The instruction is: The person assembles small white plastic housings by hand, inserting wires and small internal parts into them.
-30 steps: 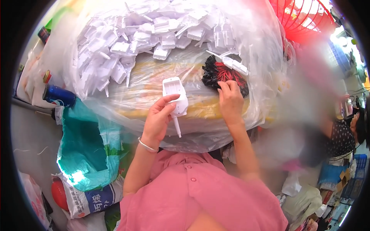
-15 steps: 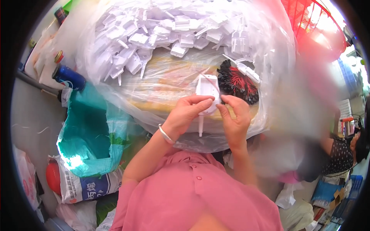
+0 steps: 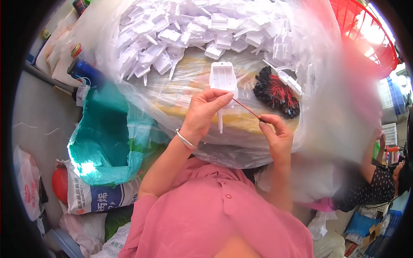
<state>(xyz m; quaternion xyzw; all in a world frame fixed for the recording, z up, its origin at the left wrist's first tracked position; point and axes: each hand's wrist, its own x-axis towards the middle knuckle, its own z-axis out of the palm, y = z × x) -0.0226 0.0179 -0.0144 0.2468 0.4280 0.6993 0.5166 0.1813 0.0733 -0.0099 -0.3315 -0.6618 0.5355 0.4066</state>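
Sheeting (image 3: 223, 151), clear and crumpled, carries a heap of white casings (image 3: 172, 36) and a black-and-red wire bundle (image 3: 275, 92). The left hand (image 3: 203, 112) and right hand (image 3: 278, 135), the former over a single casing (image 3: 223, 78), each pinch one end of a thin red wire (image 3: 247, 109) in a narrow grip.

Wire bundle (image 3: 277, 94) lies right of housing (image 3: 223, 76), pile (image 3: 223, 41) behind both.
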